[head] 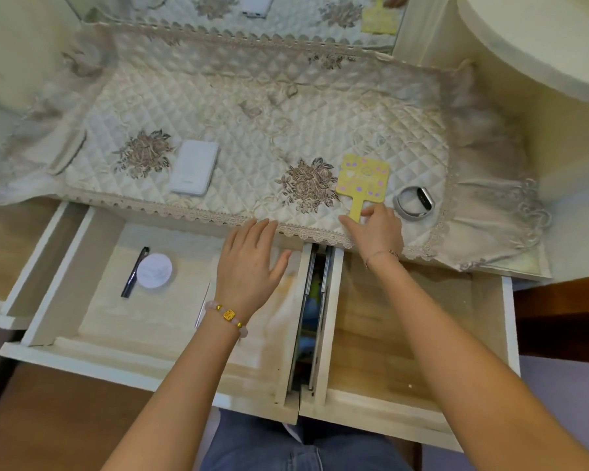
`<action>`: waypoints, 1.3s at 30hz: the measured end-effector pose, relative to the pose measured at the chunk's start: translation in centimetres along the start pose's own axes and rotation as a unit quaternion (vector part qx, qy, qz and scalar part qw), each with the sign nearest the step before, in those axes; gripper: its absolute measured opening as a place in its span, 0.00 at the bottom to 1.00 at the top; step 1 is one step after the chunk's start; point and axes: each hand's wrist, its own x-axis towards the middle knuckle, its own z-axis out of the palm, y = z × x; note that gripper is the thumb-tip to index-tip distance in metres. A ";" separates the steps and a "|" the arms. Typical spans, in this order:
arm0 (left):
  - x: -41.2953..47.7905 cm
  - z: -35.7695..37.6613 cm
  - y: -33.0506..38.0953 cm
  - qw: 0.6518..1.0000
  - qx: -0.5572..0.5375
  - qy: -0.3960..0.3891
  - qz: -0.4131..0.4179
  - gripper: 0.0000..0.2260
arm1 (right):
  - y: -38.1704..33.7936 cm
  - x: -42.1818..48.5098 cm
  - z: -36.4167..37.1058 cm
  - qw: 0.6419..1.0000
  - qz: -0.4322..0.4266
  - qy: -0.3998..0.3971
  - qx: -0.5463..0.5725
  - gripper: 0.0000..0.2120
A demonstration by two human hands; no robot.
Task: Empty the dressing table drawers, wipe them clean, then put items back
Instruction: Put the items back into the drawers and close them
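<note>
Left drawer (133,328) and right drawer (361,317) of the dressing table are both pulled out toward the person, side by side under the front edge of the tabletop. Both are shallow boxes with white-painted walls and fronts. The left one has a pale, worn floor with a yellowish stain near its right wall. The right one shows a bare wood-grain floor. Metal runners (315,300) show in the dark gap between them.

In the left drawer a black pen (135,271) lies at a slant, touching a round white disc (154,270). A thin metal pin (203,305) lies further right, beside the wrist. The left hand (249,263) is over this drawer, palm down, fingers straight and slightly spread, holding nothing; whether it touches the floor cannot be told. A beaded bracelet (227,316) sits on that wrist.

The right hand (376,229) reaches past the right drawer onto the tabletop, thumb and curled fingers pinching the handle of a yellow paddle (363,178) with lilac dots, which lies flat on the quilted cloth (252,124).

Just right of the paddle lies a grey wrist band (415,202) with a dark face. A white slab-shaped device (194,168) lies well to the left, beside an embroidered flower. A mirror (286,15) along the back reflects the cloth.
</note>
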 end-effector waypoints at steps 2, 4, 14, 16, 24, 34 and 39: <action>-0.5 0.0 -0.2 1.000 0.003 -0.003 -0.012 0.23 | -0.4 0.7 0.0 1.000 0.018 -0.007 -0.005 0.20; -1.0 0.0 -0.4 1.000 0.006 -0.004 -0.019 0.22 | -0.6 1.1 -0.3 0.999 0.034 -0.015 0.016 0.15; -2.7 -0.9 -2.2 1.000 -0.009 0.017 -0.024 0.21 | -1.0 -0.9 -1.0 0.937 0.119 -0.102 0.314 0.09; -3.0 -1.1 -3.1 0.999 -0.009 0.022 -0.024 0.21 | -1.5 -2.1 -0.8 0.913 0.132 -0.115 0.368 0.08; -5.0 -4.0 -9.3 0.997 -0.005 0.066 -0.026 0.20 | -5.6 -8.3 1.5 0.898 0.112 -0.125 0.407 0.06; -9.4 -10.6 -24.3 0.995 0.002 0.090 -0.039 0.21 | -19.1 -17.4 10.4 0.871 0.082 -0.127 0.467 0.06; -11.1 -13.5 -31.7 0.995 0.001 0.091 -0.043 0.21 | -25.5 -21.1 15.2 0.866 0.074 -0.141 0.473 0.06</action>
